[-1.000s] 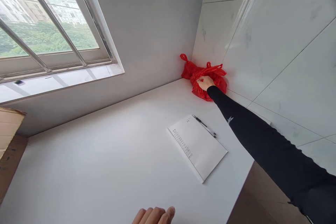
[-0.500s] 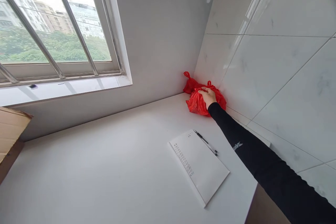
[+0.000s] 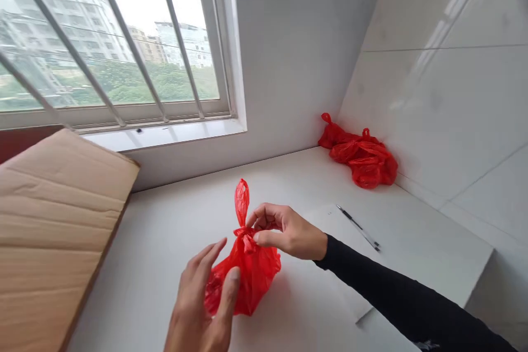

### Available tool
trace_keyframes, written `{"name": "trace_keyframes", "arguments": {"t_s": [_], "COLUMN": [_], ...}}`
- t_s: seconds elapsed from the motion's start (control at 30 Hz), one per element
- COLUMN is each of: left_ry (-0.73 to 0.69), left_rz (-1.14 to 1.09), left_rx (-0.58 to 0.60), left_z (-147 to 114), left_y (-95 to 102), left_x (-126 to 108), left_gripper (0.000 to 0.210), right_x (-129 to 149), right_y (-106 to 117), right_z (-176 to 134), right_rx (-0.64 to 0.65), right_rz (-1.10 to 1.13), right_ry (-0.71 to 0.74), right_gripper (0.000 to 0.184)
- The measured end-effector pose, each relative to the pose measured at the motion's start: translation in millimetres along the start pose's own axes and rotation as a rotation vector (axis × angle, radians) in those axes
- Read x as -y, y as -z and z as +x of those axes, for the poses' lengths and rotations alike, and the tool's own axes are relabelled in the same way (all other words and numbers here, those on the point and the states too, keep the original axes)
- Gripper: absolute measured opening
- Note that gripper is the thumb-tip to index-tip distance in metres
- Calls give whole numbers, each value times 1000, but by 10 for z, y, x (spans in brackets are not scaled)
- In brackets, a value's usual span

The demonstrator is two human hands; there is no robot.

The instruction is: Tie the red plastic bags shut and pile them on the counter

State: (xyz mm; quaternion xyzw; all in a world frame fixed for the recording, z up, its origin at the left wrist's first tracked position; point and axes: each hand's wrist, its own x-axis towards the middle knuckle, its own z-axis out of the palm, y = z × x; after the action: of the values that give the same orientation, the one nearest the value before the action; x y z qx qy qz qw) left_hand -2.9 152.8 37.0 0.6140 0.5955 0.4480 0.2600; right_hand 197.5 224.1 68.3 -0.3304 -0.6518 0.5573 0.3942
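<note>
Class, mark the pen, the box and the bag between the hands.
Pen [image 3: 357, 225]: head view, on its barrel.
Box [image 3: 61, 220]: head view, on its tan panel.
Bag [image 3: 256, 275]: head view, on its body.

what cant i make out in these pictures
Inside the tied red bag: head view, hidden by crumpled plastic and the left hand.
Middle of the white notepad: head view, hidden by the black sleeve.
Rest of the cardboard box: head view, cut off by the left edge.
Any lettering on the pen: head view, too small.

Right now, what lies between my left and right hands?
The knotted red bag lies between them, its loop standing up, as the head view shows.
</note>
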Motion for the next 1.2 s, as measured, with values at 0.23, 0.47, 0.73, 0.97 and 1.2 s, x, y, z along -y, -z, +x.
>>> {"name": "trace_keyframes", "arguments": {"t_s": [0.23,0.47,0.73,0.97,1.2], "left_ry": [171,147,277,317,312], "left_rz": [-310,-358,-581,-637,-629], "left_rx": [235,272,279,236,-77], "left_z": [-139,-243,-269,-279,-175], "left_y": [146,189,244,236,355], "left_x": [64,21,33,43,153], "left_gripper": [33,33,31,25,25], "right_x": [-171,-56,-70,-112,-105], "right_y": [-391,-439,-452,-437,-410], "right_z": [-175,-256,-295,-370,-433], "right_rx": [129,121,175,192,174], "right_rz": [40,-111,-59,-87,-154], "right_ry": [-75,-104,-138,-157,-172], "right_gripper": [17,33,30,29,30]}}
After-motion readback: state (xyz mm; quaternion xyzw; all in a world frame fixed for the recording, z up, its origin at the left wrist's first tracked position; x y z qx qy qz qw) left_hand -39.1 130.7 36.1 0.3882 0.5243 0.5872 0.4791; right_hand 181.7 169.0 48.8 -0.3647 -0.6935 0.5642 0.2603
